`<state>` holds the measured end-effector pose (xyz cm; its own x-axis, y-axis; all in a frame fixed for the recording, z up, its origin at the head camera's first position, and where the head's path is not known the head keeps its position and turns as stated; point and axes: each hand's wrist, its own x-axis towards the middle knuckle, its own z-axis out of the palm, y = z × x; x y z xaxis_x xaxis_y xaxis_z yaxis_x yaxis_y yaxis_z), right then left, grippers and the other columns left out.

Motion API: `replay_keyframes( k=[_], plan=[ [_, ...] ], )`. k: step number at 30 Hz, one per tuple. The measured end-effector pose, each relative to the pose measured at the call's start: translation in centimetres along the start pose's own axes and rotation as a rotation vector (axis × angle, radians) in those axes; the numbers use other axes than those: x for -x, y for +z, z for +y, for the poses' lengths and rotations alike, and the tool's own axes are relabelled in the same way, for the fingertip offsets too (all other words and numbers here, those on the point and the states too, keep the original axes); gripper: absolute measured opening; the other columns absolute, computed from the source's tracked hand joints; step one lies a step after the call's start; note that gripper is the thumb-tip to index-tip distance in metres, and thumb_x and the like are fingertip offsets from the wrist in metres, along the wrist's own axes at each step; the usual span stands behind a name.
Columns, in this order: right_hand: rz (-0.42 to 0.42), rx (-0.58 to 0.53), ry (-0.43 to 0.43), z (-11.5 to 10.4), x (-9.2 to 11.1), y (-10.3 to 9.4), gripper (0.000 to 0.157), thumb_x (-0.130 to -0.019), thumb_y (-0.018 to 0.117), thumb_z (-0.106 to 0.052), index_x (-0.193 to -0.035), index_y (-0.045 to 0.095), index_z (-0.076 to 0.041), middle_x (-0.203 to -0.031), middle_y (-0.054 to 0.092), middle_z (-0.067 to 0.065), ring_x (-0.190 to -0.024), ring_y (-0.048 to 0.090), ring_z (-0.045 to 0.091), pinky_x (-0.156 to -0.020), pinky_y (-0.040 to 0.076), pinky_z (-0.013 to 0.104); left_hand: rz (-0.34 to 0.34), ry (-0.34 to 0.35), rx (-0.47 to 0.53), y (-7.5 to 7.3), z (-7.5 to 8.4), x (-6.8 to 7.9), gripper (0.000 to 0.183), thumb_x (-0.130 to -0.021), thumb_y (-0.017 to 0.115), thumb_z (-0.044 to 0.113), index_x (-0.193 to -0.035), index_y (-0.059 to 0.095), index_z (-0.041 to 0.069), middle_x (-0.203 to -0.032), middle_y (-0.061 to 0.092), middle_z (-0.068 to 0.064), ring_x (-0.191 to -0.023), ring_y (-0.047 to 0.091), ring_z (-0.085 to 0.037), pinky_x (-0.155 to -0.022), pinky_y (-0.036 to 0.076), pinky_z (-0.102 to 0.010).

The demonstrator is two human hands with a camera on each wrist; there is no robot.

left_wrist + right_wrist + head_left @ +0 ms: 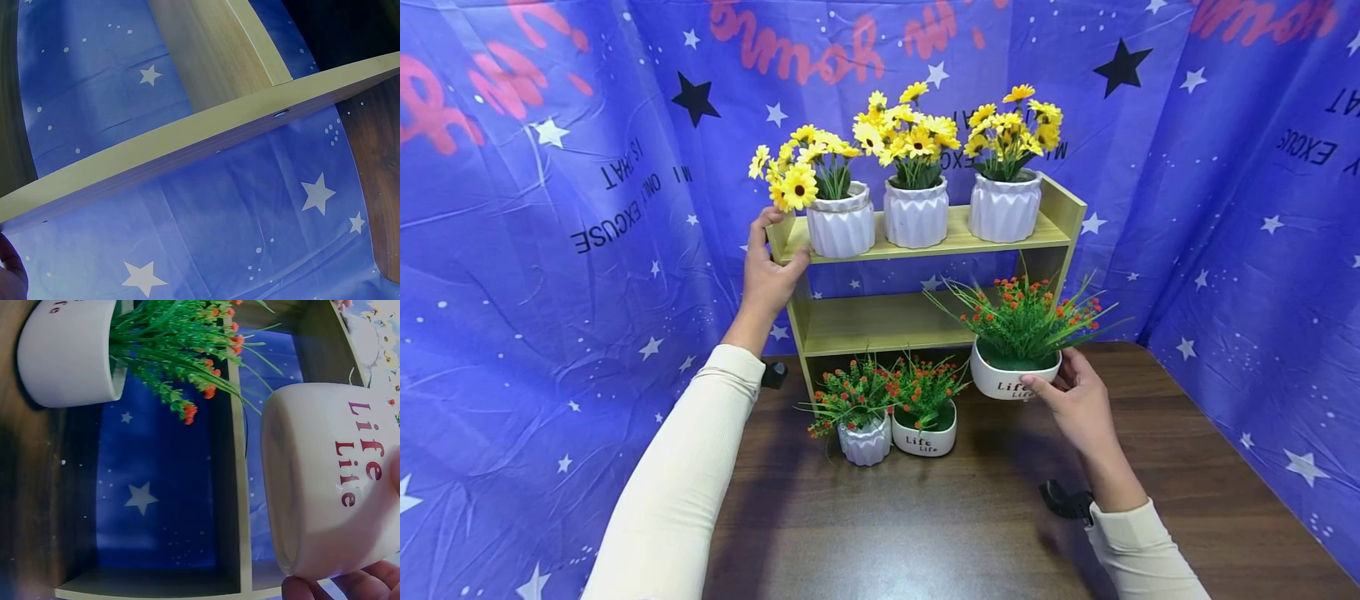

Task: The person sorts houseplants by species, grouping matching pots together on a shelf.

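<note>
My right hand point(1081, 408) holds a white oval flowerpot point(1017, 382) marked "Life", with grassy leaves and small orange-red flowers, in front of the shelf's right side. The right wrist view shows the pot point(331, 481) raised, fingertips point(362, 584) at its lower side. My left hand point(770, 271) grips the upper left corner of the wooden shelf point(880, 323), thumb at the front of the top board. In the left wrist view the shelf's side panel point(187, 134) crosses the picture; only a bit of the hand point(11, 275) shows at the edge.
Three white fluted pots point(916, 215) with yellow flowers stand on the top board. On the brown table point(865, 533), before the shelf's lower left, are a fluted pot point(865, 442) and another "Life" pot point(925, 437), both with orange-red flowers. A blue starry curtain point(587, 292) hangs around.
</note>
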<state>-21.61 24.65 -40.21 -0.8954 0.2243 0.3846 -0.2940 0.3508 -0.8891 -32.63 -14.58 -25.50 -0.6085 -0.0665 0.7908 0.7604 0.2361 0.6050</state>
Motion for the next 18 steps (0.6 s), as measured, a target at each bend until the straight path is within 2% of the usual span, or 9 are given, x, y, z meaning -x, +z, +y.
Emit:
replay_keyframes(
  k=[3, 10, 18],
  plan=[
    [0.004, -0.018, -0.014, -0.4, -0.3, 0.1, 0.07, -0.088, 0.077, -0.015, -0.146, 0.041, 0.001, -0.137, 0.055, 0.021, -0.111, 0.055, 0.002, -0.086, 0.046, 0.011, -0.001, 0.009, 0.005, 0.0, -0.1, 0.0, 0.05, -0.08, 0.065, -0.012, -0.125, 0.043, -0.015, -0.145, 0.042, -0.027, -0.132, 0.041, -0.032, -0.11, 0.031, -0.035],
    [-0.019, -0.031, -0.006, -1.1, -1.6, 0.7, 0.072, -0.089, 0.076, -0.017, -0.147, 0.039, 0.001, -0.141, 0.053, 0.02, -0.126, 0.052, 0.029, -0.089, 0.044, 0.011, 0.001, 0.011, 0.006, 0.0, -0.3, -0.1, 0.05, -0.08, 0.065, -0.011, -0.125, 0.044, -0.013, -0.145, 0.043, -0.025, -0.131, 0.042, -0.032, -0.109, 0.032, -0.036],
    [-0.04, -0.079, 0.032, 0.1, -3.7, 2.1, 0.076, -0.09, 0.074, -0.019, -0.148, 0.032, 0.005, -0.144, 0.049, 0.023, -0.132, 0.046, 0.03, -0.092, 0.043, 0.015, -0.003, 0.003, 0.004, 0.0, -0.2, 0.0, 0.049, -0.081, 0.065, -0.011, -0.125, 0.044, -0.013, -0.145, 0.043, -0.025, -0.13, 0.043, -0.031, -0.107, 0.033, -0.035]
  ],
)
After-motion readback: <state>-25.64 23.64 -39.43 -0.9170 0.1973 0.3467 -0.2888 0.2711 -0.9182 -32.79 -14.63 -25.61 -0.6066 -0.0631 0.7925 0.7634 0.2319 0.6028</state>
